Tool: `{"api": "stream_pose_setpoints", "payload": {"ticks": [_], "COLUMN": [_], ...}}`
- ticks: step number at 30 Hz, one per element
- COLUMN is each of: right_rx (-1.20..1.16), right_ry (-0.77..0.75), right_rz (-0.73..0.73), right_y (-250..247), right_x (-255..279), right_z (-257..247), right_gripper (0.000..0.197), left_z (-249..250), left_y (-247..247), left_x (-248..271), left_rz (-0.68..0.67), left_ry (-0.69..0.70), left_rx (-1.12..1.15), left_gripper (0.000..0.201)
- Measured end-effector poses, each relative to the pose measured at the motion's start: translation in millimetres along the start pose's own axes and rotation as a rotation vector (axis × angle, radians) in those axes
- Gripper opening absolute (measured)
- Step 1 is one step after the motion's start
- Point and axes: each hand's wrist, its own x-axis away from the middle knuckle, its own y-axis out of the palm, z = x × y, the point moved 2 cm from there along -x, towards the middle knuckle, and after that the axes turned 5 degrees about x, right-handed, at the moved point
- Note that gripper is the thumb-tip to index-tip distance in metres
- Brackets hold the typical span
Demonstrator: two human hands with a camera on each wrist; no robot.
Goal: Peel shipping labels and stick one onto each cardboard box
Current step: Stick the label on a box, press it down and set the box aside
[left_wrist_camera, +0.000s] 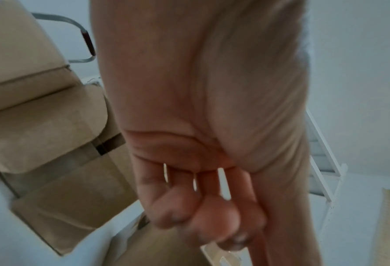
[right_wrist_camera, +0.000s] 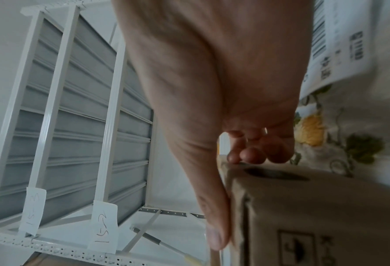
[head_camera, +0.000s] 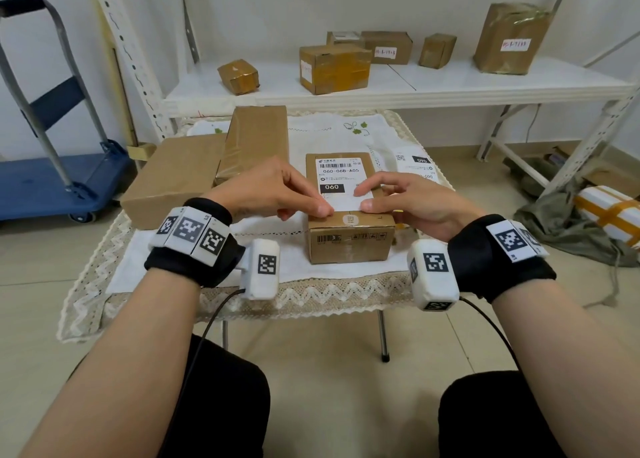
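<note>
A small cardboard box (head_camera: 349, 246) stands on the cloth-covered table (head_camera: 194, 267) in front of me. A white shipping label (head_camera: 341, 175) printed 060-06B-A05 lies on its top. My left hand (head_camera: 323, 211) has curled fingers, and its thumb and forefinger pinch the label's near left corner. The right hand (head_camera: 363, 198) has its thumb and forefinger on the near right corner, its other fingers at the box's right edge. In the right wrist view the thumb of my right hand (right_wrist_camera: 235, 180) runs along the box (right_wrist_camera: 314, 207). The left wrist view shows the curled fingers of my left hand (left_wrist_camera: 212, 216).
Two bigger brown boxes (head_camera: 173, 180) (head_camera: 256, 139) lie at the table's left. More label sheets (head_camera: 415, 166) lie at the right. Behind, a white shelf (head_camera: 450, 83) carries several taped boxes. A blue trolley (head_camera: 52, 180) stands at the left, bags on the floor to the right.
</note>
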Motion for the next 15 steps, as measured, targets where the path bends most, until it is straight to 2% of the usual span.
{"api": "stream_pose_setpoints", "payload": {"ticks": [2, 5, 8, 12, 15], "right_rx": [-0.033, -0.053, 0.012, 0.038, 0.029], "right_ry": [-0.012, 0.052, 0.137, 0.183, 0.19], "right_rz": [0.098, 0.259, 0.268, 0.265, 0.287], "right_y": [0.1, -3.4, -4.5, -0.6, 2.2], "right_x": [-2.9, -7.2, -9.7, -10.2, -10.5], "right_z": [0.1, 1.4, 2.8, 0.1, -1.4], "right_gripper": [0.019, 0.033, 0.042, 0.032, 0.039], "left_z": [0.6, -4.8, -11.0, -8.1, -4.9], "left_y": [-0.6, -2.0, 2.8, 11.0, 13.0], "left_x": [-0.5, -5.8, -11.8, -13.9, -11.1], "left_rz": [0.051, 0.177, 0.209, 0.213, 0.196], "left_ry": [-0.014, -0.08, -0.19, -0.22, -0.233], "left_rx": [0.04, 0.063, 0.04, 0.006, -0.001], "left_gripper": [0.021, 0.034, 0.046, 0.053, 0.052]}}
